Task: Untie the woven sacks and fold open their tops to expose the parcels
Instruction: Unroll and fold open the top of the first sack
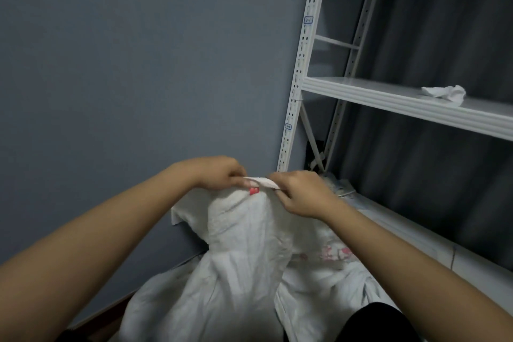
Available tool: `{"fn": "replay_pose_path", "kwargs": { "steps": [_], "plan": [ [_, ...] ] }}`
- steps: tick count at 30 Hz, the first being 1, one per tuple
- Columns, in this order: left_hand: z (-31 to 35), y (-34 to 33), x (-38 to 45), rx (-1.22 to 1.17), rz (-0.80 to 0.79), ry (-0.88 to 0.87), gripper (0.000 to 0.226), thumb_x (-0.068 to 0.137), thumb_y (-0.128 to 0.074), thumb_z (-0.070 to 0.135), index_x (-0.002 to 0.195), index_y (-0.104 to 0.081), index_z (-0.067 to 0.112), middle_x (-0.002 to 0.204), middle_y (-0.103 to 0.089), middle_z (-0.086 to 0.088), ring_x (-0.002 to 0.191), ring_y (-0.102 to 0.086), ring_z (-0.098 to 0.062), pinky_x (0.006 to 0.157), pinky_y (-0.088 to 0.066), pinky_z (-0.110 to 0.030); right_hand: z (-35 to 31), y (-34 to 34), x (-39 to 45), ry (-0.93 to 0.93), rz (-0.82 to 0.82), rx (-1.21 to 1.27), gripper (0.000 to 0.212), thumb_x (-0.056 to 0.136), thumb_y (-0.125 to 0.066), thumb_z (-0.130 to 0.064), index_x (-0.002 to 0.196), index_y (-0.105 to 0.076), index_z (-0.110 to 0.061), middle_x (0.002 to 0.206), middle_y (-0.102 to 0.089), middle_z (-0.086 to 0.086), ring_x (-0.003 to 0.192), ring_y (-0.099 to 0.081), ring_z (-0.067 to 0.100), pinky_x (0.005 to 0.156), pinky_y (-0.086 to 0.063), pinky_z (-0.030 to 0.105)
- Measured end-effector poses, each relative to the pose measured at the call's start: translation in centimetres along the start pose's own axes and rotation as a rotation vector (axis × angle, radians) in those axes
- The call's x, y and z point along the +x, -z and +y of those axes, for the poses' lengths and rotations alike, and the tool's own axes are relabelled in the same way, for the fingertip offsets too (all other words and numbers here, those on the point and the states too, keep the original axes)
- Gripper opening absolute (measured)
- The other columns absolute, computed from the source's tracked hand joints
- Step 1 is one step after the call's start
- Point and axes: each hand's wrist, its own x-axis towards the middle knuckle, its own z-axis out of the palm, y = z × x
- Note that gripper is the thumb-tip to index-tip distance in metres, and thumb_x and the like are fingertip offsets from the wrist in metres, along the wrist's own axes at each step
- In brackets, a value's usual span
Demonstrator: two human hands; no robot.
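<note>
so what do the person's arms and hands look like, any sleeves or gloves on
Both forearms are bare as far as the frame shows, with no sleeves in view. The left hand and right hand wear no gloves, and no rings, watch or bands show. Nail details are too blurred to tell.

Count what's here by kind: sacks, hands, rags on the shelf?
Sacks: 2, one gripped at its top, one beside it
Hands: 2, left, right
Rags: 1
Total: 5
</note>
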Motion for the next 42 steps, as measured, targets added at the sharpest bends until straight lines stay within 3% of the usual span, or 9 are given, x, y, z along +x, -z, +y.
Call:
{"fn": "replay_pose_path", "kwargs": {
  "steps": [4,9,14,18,24,28,33,37,42],
  "plan": [
    [0.3,-0.6,-0.2,0.536,0.319,-0.107,0.025,0.1,-0.039,0.04,0.111,-0.051,0.02,0.103,-0.064,-0.002,0.089,-0.061,-0.026,0.064,-0.034,-0.029,-0.7,0.9,0.3,-0.223,-0.183,0.7,0.033,0.094,-0.05,-0.049,0.084,-0.063,-0.021,0.07,-0.058,-0.005,0.063,-0.051,0.01,0.06,-0.039,0.03],
    [-0.3,-0.2,-0.5,-0.109,-0.042,0.037,0.04,0.091,-0.051,0.054,0.097,-0.063,0.016,0.09,-0.065,-0.003,0.083,-0.058,-0.019,0.068,-0.04,-0.028,-0.4,-0.1,0.0,0.121,0.151,-0.19,0.02,0.085,-0.046,-0.02,0.083,-0.065,-0.015,0.061,-0.055,0.001,0.048,-0.054,0.023,0.042,-0.028,0.025],
    [0.1,-0.7,-0.4,0.588,0.294,-0.031,0.035,0.097,-0.04,0.05,0.108,-0.06,0.024,0.099,-0.067,-0.001,0.091,-0.061,-0.025,0.064,-0.033,-0.028,-1.1,0.2,0.5,0.014,0.005,0.248,0.023,0.098,-0.049,-0.031,0.105,-0.067,-0.018,0.081,-0.066,0.005,0.073,-0.06,0.024,0.058,-0.038,0.032],
    [-0.2,-0.4,-0.8,-0.067,0.011,0.004,0.035,0.091,-0.051,0.053,0.098,-0.063,0.021,0.093,-0.067,0.0,0.087,-0.06,-0.018,0.072,-0.043,-0.031,-0.5,-0.3,0.3,0.137,0.142,-0.134,0.026,0.081,-0.044,-0.017,0.091,-0.068,-0.016,0.062,-0.055,0.001,0.05,-0.056,0.024,0.041,-0.027,0.024],
    [0.3,-1.9,-0.5,0.572,0.244,-0.058,0.027,0.099,-0.039,0.041,0.119,-0.049,0.025,0.106,-0.056,-0.001,0.092,-0.059,-0.026,0.064,-0.034,-0.029,-1.6,0.1,0.6,0.071,-0.008,0.401,0.021,0.098,-0.053,-0.031,0.079,-0.061,-0.026,0.059,-0.053,-0.013,0.056,-0.046,0.001,0.057,-0.036,0.023],
    [-0.1,-1.2,-0.7,-0.135,-0.043,0.001,0.026,0.092,-0.051,0.05,0.094,-0.059,0.025,0.089,-0.061,0.006,0.085,-0.055,-0.014,0.066,-0.038,-0.023,-1.6,-1.3,0.5,0.115,0.176,0.0,0.024,0.089,-0.045,-0.026,0.087,-0.066,-0.016,0.065,-0.058,0.0,0.057,-0.058,0.023,0.043,-0.035,0.029],
    [-0.7,-1.9,-0.7,0.527,0.288,-0.088,0.031,0.097,-0.041,0.047,0.111,-0.06,0.026,0.102,-0.067,0.002,0.092,-0.062,-0.022,0.068,-0.039,-0.03,-2.1,-0.9,0.7,-0.053,-0.056,0.485,0.014,0.092,-0.061,-0.029,0.085,-0.07,-0.02,0.063,-0.056,-0.009,0.06,-0.049,0.005,0.058,-0.035,0.028],
    [-1.4,-1.5,-1.1,-0.123,-0.031,0.008,0.047,0.087,-0.05,0.061,0.093,-0.066,0.017,0.086,-0.067,0.002,0.079,-0.057,-0.013,0.074,-0.045,-0.031,-2.5,-1.9,0.3,0.174,0.161,-0.115,0.02,0.08,-0.046,-0.014,0.075,-0.065,-0.015,0.054,-0.051,0.0,0.046,-0.052,0.022,0.039,-0.024,0.023],
    [-1.1,-2.6,-1.4,0.498,0.288,-0.144,0.037,0.1,-0.034,0.046,0.109,-0.057,0.019,0.106,-0.059,-0.001,0.091,-0.059,-0.022,0.063,-0.033,-0.028,-3.4,-1.7,0.7,-0.173,-0.059,0.719,0.026,0.093,-0.058,-0.039,0.096,-0.072,-0.018,0.076,-0.064,-0.004,0.067,-0.052,0.007,0.064,-0.04,0.028]
  ]
}}
